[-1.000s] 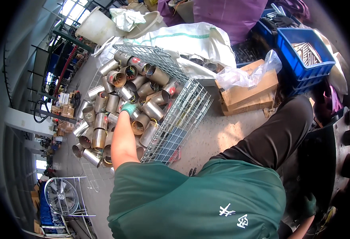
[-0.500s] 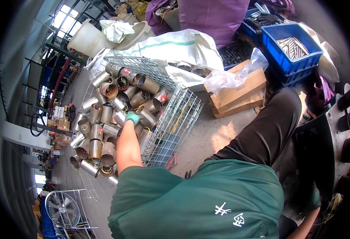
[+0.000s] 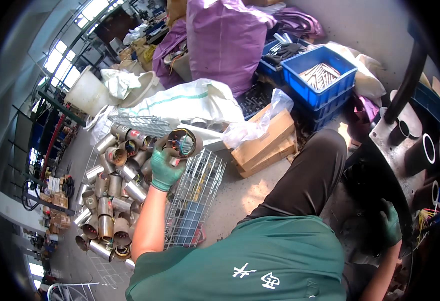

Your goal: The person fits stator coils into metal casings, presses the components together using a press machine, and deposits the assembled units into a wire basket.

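My left hand (image 3: pixel 166 170), in a green glove, is closed on the rim of a metal motor housing (image 3: pixel 184 142). The housing is a short open cylinder, its mouth turned toward me, with coloured wires inside. It is held above the wire mesh cage (image 3: pixel 194 193), where many similar metal cylinders (image 3: pixel 114 185) lie heaped. Far to the right, my right hand (image 3: pixel 392 223), also gloved in green, hangs beside a dark round machine frame (image 3: pixel 380 134). Its fingers are loosely apart and nothing shows in them.
Cardboard boxes (image 3: pixel 267 140) with clear plastic on top stand on the floor ahead. Behind are a white woven sack (image 3: pixel 180 103), blue crates (image 3: pixel 320 70) with metal pieces, and a big purple sack (image 3: pixel 225 45). Upright tubes (image 3: pixel 421 155) stand on the machine at right.
My left hand has risen out of the heap with a motor housing in it. My right hand has moved up beside the machine. The whole view has shifted to the right.
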`<action>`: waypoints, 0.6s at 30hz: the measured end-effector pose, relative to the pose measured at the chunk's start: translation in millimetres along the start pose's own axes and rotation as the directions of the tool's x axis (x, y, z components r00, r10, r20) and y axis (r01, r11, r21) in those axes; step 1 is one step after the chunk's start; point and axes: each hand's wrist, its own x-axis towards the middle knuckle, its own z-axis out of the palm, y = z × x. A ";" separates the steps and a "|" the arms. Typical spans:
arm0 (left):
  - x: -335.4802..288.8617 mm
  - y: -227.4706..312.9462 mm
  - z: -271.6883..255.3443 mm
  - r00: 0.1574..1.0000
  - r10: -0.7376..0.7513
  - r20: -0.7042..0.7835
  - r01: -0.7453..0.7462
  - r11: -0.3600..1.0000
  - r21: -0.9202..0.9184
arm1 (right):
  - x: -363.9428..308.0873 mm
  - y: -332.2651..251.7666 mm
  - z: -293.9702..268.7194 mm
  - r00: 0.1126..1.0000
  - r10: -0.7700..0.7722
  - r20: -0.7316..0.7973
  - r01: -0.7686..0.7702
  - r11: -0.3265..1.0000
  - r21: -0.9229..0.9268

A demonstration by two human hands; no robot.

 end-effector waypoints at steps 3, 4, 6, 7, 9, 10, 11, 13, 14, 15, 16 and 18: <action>79.0 74.3 49.2 0.987 0.154 -0.050 -0.161 0.962 -0.221 | -5.2 -28.5 -8.8 0.994 -0.047 -0.102 0.058 0.992 0.109; 103.2 100.3 62.2 0.980 0.196 -0.042 -0.197 0.911 -0.363 | -2.3 -27.8 -6.4 0.990 -0.049 -0.133 0.072 0.982 0.176; 150.2 159.9 109.1 0.958 0.284 -0.051 -0.246 0.709 -0.661 | -8.3 -24.5 -5.5 0.989 -0.028 -0.142 0.083 0.914 0.397; 168.2 191.6 130.8 0.939 0.338 -0.065 -0.271 0.612 -0.743 | -12.2 -38.3 -4.0 0.990 0.008 -0.139 0.073 0.822 0.565; 197.7 254.1 174.2 0.890 0.453 -0.037 -0.260 0.439 -0.860 | -13.3 -51.5 3.5 0.982 0.037 -0.187 0.122 0.627 0.769; 204.3 288.1 200.1 0.861 0.509 0.004 -0.224 0.386 -0.895 | -16.3 -43.5 12.2 0.971 0.054 -0.233 0.166 0.552 0.817; 210.8 325.1 225.6 0.835 0.549 0.021 -0.110 0.204 -0.973 | -19.6 -39.5 15.9 0.949 0.043 -0.311 0.243 0.530 0.813; 198.9 400.6 279.0 0.803 0.572 0.166 0.245 -0.062 -0.968 | -17.4 -27.4 25.6 0.851 0.025 -0.525 0.463 0.439 0.770; 193.2 431.0 298.5 0.766 0.609 0.204 0.361 -0.145 -0.921 | -14.0 -25.3 28.0 0.764 0.018 -0.646 0.596 0.366 0.715; 181.7 464.2 309.7 0.724 0.614 0.314 0.526 -0.198 -0.827 | -20.3 -27.6 19.6 0.707 0.020 -0.707 0.660 0.340 0.670; 168.8 494.9 317.7 0.654 0.630 0.418 0.675 -0.237 -0.699 | -28.0 -28.7 16.6 0.618 0.104 -0.779 0.738 0.264 0.621; 147.8 532.1 349.1 0.464 0.717 0.520 0.868 -0.252 -0.428 | -37.6 -23.0 9.5 0.510 0.160 -0.845 0.764 0.367 0.530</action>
